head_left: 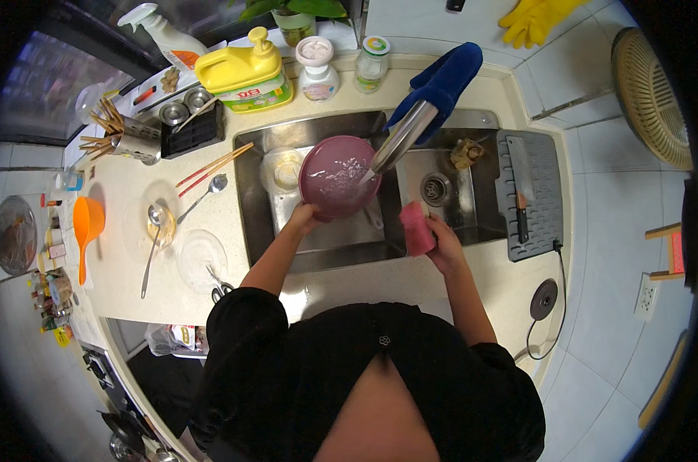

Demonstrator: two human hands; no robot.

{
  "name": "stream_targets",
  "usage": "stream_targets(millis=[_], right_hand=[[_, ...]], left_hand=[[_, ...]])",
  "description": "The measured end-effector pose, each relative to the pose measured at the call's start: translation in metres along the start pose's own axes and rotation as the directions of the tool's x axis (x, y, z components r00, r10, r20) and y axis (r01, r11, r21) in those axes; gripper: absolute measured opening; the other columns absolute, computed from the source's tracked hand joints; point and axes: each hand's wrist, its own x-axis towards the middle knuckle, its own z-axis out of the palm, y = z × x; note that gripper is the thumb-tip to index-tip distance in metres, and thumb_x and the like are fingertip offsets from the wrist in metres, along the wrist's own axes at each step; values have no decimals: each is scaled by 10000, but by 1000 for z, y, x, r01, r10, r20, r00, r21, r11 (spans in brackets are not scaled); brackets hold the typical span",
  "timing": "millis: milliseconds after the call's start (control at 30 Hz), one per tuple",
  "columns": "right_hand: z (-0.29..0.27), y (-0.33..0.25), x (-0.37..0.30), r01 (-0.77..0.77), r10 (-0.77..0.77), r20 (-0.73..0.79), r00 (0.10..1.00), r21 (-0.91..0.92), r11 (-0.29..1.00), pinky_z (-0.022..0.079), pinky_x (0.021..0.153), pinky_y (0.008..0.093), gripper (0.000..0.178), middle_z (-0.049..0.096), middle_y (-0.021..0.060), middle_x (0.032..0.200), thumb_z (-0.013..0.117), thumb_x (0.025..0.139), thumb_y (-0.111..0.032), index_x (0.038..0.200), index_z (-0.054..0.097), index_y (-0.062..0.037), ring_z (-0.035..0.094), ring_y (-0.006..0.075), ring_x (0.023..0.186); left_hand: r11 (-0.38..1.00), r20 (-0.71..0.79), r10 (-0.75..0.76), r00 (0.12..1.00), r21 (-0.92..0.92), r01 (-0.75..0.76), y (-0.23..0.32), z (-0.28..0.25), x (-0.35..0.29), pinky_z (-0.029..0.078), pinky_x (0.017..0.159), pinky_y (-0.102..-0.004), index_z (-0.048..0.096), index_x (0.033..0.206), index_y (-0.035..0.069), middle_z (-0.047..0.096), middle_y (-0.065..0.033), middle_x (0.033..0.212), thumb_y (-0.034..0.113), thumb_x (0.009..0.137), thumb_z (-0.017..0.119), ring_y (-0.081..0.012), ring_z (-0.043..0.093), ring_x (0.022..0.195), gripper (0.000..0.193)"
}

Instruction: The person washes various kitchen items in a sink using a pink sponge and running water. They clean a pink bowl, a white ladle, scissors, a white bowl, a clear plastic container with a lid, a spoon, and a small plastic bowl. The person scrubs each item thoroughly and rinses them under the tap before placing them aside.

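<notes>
My left hand (307,219) grips the near-left rim of a round mauve bowl (318,181) above the left basin of the steel sink (250,231). Water from the faucet (404,137), which has a blue cloth cover (445,81), splashes into the bowl. Just right of the bowl, over the divider side, a pink sponge (417,231) is pinched in my right hand (444,245), fingers bent around its right edge. Below the bowl, a pale dish (285,171) lies in the left basin, and the end of a utensil (374,215) shows, mostly hidden.
Chopsticks (214,169), spoons and a clear lid (201,260) lie on the left counter, with an orange ladle (87,223). A yellow detergent jug (245,77), pump bottle (317,73) and jar (372,65) line the back. A cleaver (522,185) rests on the grey mat (545,208).
</notes>
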Motion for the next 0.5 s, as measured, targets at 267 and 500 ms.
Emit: stream_targets(millis=[267,500], right_hand=[[-15,1,7,7,-7,4,1000,31,999,460,788,319,309,554,65,1021,454,888,-198,1157,449,-48,554,169,920],[-10,9,8,-31,31,58,998,-1,1000,464,769,310,290,552,71,992,453,892,-201,1132,457,-40,555,168,896]], left_hand=[[978,-134,34,990,209,-5,22,-31,-91,524,702,-461,400,1184,16,530,-161,1043,-70,712,441,-314,580,872,482],[895,-190,28,981,443,60,34,-77,-129,543,471,-388,431,1146,7,562,-136,875,-43,696,409,-254,606,653,453]])
